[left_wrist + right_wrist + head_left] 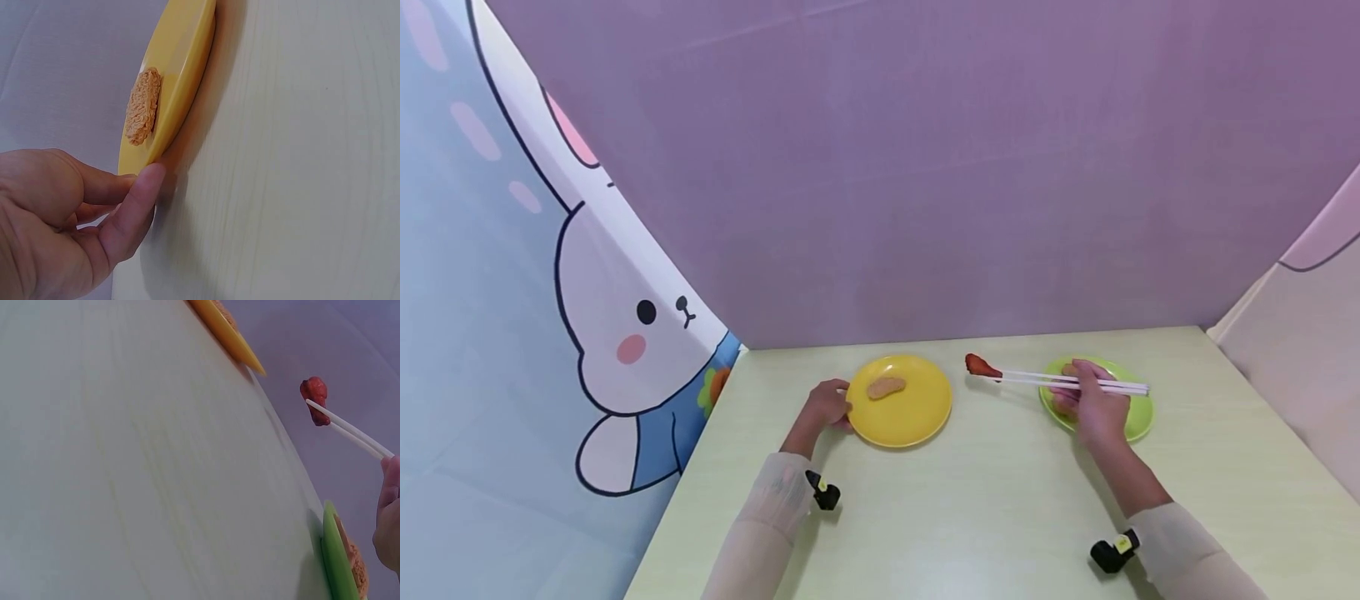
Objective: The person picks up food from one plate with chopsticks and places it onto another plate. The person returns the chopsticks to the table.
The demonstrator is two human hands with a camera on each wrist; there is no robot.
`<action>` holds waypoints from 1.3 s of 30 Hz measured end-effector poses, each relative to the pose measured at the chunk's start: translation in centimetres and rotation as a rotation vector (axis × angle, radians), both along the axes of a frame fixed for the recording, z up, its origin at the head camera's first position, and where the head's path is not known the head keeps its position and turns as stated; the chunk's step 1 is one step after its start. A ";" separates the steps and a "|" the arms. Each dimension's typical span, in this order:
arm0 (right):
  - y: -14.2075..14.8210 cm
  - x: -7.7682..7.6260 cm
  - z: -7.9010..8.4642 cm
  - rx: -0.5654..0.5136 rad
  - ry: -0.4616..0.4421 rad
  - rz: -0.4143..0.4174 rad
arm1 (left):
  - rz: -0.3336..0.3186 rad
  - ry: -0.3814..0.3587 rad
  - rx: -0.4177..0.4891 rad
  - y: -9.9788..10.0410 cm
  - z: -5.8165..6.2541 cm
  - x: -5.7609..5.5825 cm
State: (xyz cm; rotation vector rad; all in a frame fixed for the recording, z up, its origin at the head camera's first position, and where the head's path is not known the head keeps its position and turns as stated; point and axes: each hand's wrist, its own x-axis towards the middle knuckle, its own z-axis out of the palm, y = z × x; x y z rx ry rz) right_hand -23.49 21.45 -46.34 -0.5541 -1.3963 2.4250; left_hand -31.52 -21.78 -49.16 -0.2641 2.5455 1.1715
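My left hand (829,403) pinches the left rim of a yellow plate (917,421); in the left wrist view, thumb and fingers meet at its edge. On that plate lies a tan, crinkly, breaded-looking piece of food (144,107). A pair of white chopsticks (1030,379) is in my right hand (1101,410), which is over a green plate (1141,417). Between the chopstick tips hangs a reddish-brown chicken drumstick (315,400), held above the table between the two plates. Tan food (359,569) sits on the green plate, partly hidden by the right hand in the head view.
Both plates stand on a pale wood-grain table (970,508). A purple cloth (925,208) rises behind its back edge. To the left hangs a blue cloth with a printed rabbit (602,350). Black wrist cameras (1114,552) sit at both sleeves.
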 end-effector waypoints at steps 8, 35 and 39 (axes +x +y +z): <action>1.3 0.7 0.2 -0.009 0.010 -0.085 | -0.002 -0.002 0.024 -0.4 -0.1 -0.1; 6.4 3.6 0.2 -0.166 0.097 -0.181 | 0.011 -0.012 0.013 -0.1 -0.2 -0.2; 7.2 4.0 -0.1 -0.185 0.089 -0.205 | 0.007 -0.005 0.012 0.0 0.0 0.0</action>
